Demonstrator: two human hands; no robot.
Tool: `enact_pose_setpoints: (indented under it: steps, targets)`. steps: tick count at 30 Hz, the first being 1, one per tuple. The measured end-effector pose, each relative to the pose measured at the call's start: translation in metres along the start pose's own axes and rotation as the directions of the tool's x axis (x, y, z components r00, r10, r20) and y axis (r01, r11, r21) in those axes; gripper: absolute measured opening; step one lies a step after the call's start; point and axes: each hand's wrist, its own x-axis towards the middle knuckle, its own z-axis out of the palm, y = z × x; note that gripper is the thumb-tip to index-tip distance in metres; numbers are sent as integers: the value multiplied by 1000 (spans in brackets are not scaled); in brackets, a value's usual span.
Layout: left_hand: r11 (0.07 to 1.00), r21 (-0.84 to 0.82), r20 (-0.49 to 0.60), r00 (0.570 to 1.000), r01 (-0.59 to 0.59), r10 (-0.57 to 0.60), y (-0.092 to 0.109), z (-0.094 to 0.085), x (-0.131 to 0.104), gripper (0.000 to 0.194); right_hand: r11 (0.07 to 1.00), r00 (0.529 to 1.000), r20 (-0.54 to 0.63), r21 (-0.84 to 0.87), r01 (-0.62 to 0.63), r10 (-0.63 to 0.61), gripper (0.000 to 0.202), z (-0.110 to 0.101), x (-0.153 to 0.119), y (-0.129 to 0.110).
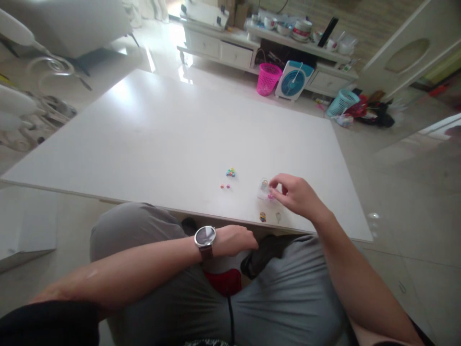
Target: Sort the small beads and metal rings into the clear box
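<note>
My right hand is over the right part of the white table, thumb and forefinger pinched together beside a small clear container; what the fingertips hold, if anything, is too small to name. Small pink pieces show at the container, just under the fingertips. To the left lie a cluster of colourful beads and two small pinkish beads. Near the front edge are a yellow and blue cartoon figure and a small metallic piece. My left hand, below the table edge, has its fingers curled together, partly hidden.
The white table reaches far to the left, its front edge just above my lap. Beyond it stand a pink basket, a blue and white fan, a light blue basket and a cabinet. White chairs are at the far left.
</note>
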Motion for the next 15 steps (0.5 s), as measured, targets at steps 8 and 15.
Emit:
enact_pose_setpoints:
  steps: [8,15]
  targets:
    - [993,70,18,996,90,-91,-1,-44,-4,33,960,945,224,-199,-196,239,16,6,7,48]
    - [962,222,-34,987,162,-158,-10,-55,2,11,947,918,306,-274,-168,252,17,27,17,38]
